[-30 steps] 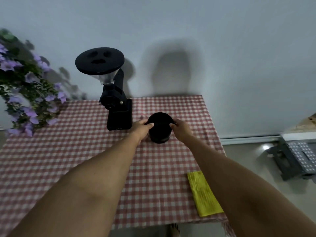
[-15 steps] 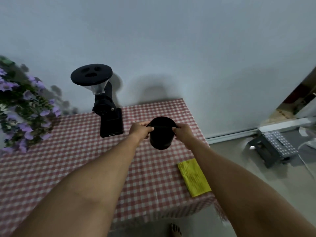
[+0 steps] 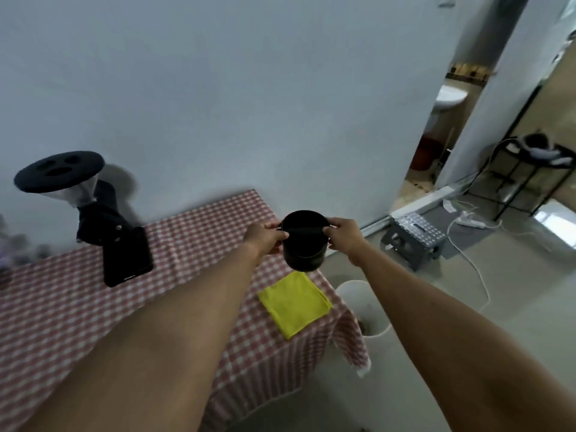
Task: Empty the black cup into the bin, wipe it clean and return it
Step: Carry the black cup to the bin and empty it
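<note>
Both hands, left point(image 3: 265, 236) and right point(image 3: 344, 236), pinch the cup point(image 3: 304, 241) at its rim from opposite sides, keeping it upright so nothing spills, held off the tabletop point(image 3: 62, 307) near its right edge, bin point(image 3: 361, 299) waiting just below

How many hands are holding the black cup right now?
2. The left hand grips the black cup at its left rim, and the right hand grips its right rim, holding it above the table corner near the yellow cloth.
</note>
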The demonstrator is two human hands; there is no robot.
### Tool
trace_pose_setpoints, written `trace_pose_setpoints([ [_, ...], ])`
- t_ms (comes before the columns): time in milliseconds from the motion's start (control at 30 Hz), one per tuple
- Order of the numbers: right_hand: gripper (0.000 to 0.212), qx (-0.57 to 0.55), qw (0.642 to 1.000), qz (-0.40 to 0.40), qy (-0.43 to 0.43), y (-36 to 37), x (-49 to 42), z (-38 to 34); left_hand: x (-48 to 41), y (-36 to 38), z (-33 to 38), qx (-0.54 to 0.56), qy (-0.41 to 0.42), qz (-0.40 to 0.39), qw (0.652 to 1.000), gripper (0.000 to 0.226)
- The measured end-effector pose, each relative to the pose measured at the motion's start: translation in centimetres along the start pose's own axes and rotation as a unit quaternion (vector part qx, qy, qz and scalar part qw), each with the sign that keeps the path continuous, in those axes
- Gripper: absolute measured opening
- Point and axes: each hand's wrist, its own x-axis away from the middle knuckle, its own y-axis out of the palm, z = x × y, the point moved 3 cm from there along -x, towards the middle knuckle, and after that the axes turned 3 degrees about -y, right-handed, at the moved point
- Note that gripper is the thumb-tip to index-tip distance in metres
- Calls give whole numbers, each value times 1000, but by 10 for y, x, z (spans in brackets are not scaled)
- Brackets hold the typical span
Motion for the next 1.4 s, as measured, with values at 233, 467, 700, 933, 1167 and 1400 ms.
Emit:
trace_pose_setpoints([
  [233,42,28,999,36,10,-114,-30,48,-26,125,25,-33,-6,-41,999,46],
  [467,43,20,999,23,42,-228,-83,105,-68,259,33,-19,-41,-56,997,47],
  [700,33,22,994,-3,102,-293,-130,163,-102,342,20,-8,-84,-77,993,43],
  [933,33,39,993,-67,92,-316,-177,195,-144,364,6,-27,-169,-116,978,70],
  [1167,39,31,993,-94,60,-311,-201,211,-176,372,-14,33,-216,-202,955,36],
  [1400,36,-15,993,-86,86,-282,-220,253,-203,379,-56,26,-184,-186,965,67],
])
